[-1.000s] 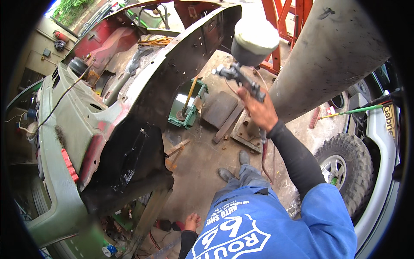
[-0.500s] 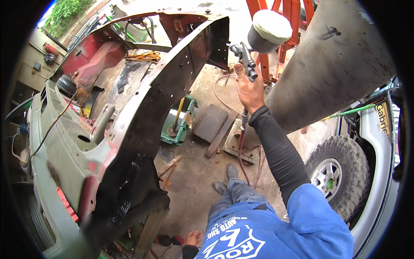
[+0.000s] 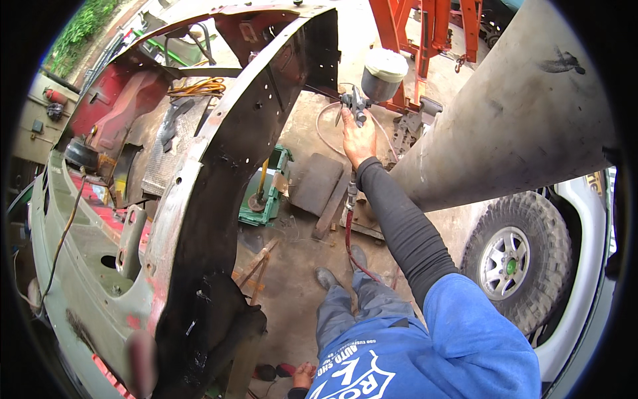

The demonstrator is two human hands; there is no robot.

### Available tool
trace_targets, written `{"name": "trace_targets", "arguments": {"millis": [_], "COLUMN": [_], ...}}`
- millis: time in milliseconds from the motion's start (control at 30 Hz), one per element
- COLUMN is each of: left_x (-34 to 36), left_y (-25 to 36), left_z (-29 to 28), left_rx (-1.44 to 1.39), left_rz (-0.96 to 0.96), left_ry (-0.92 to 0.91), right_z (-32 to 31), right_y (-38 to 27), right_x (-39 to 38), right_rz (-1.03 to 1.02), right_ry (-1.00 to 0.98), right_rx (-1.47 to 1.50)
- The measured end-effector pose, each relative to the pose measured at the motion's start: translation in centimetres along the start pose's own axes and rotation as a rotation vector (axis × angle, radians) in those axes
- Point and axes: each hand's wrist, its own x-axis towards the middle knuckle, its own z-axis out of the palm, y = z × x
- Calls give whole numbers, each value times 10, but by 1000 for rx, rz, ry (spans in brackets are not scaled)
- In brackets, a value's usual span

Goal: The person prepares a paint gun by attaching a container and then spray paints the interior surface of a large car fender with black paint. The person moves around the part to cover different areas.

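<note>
My right hand (image 3: 359, 139) grips a metal spray gun (image 3: 356, 105) topped by a dark cup (image 3: 383, 80) with a cream cover. A red hose (image 3: 349, 229) runs down from a coupler under the handle. The gun is held up beside the far part of a car body's black-coated inner panel (image 3: 219, 179); whether they touch I cannot tell. My left hand (image 3: 303, 375) hangs low by my leg at the bottom, fingers curled, nothing visible in them. The body's grey-green and red outer metal (image 3: 100, 266) fills the left side.
A large grey cylinder (image 3: 505, 133) slants close right of my arm. Behind stands an orange steel frame (image 3: 438, 26). A green crate (image 3: 269, 213), dark boards (image 3: 316, 186) and loose wood (image 3: 262, 259) lie on the floor. A wheel (image 3: 508, 266) of another vehicle is at right.
My right hand has lifted the spray gun forward and leftward, toward the black panel's far end, turning its angle. The view has shifted slightly; my left hand stays low, further down in view.
</note>
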Motion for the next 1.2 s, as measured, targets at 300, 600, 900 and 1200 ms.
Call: {"name": "trace_targets", "arguments": {"millis": [300,600,900,1200], "left_x": [29,48,119,94], "left_y": [46,55,-48,18], "left_z": [-46,-64,-111,-100], "left_rx": [128,14,157,156], "left_rz": [6,-23,74,102], "left_ry": [-8,-15,-160,-10], "right_z": [-1,25,1,-23], "right_y": [-57,-31,-34,-83], "right_x": [-3,-6,28,19], "right_rz": [-204,-58,139,250], "right_ry": [71,72,-63,-268], "right_rx": [108,9,191,488]}}
